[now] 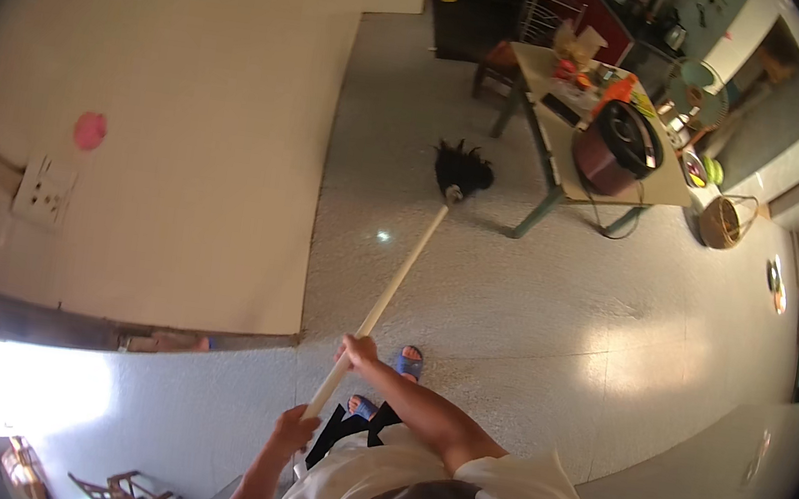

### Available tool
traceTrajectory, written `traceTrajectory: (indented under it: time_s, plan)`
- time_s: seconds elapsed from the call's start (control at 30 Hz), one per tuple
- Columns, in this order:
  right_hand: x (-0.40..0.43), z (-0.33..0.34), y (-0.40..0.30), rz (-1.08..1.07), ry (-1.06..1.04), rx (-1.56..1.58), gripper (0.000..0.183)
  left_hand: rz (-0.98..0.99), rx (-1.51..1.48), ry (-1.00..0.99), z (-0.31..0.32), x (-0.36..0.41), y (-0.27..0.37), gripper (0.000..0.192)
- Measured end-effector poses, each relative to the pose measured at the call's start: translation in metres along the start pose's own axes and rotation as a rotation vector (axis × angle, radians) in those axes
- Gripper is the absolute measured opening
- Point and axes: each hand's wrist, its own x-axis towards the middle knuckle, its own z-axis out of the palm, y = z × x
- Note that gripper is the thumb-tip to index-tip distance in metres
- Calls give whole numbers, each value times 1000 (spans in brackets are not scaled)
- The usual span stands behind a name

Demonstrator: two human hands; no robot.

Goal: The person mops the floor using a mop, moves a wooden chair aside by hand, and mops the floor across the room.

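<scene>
A mop [400,276] with a long pale handle slants from near my body up across the floor. Its dark, stringy head [461,170] lies spread on the floor, left of the table legs. My left hand [294,429] is closed around the handle near its upper end, close to my waist. Farther down the handle, my right hand [358,352] grips it too, with that forearm reaching across in front of my body. Below the hands show my feet in blue slippers [410,363].
A table [668,190] at the upper right bears a large lidded cooker [617,149], bags and a dark flat object. Its legs stand near the mop head. A wicker basket [721,222] sits beyond it. A wall [216,150] borders the floor at left; wooden chairs [129,494] stand lower left.
</scene>
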Motion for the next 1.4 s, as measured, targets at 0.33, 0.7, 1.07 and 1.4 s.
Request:
traceTrajectory:
  time_s: [0.33,0.7,1.07,1.4]
  plan:
    - [-139,132,138,1079,-1024,-334,55,-221,-25,351,-96,-255,-130,31]
    - [-179,158,170,1288,-961,-325,42,-317,41,717,-28,-322,-171,28]
    - [-10,111,24,291,-407,-234,29,2,107,578,-22,-63,-35,25]
    - [41,80,-115,-150,-278,-437,35,120,-862,225,-5,137,115,22]
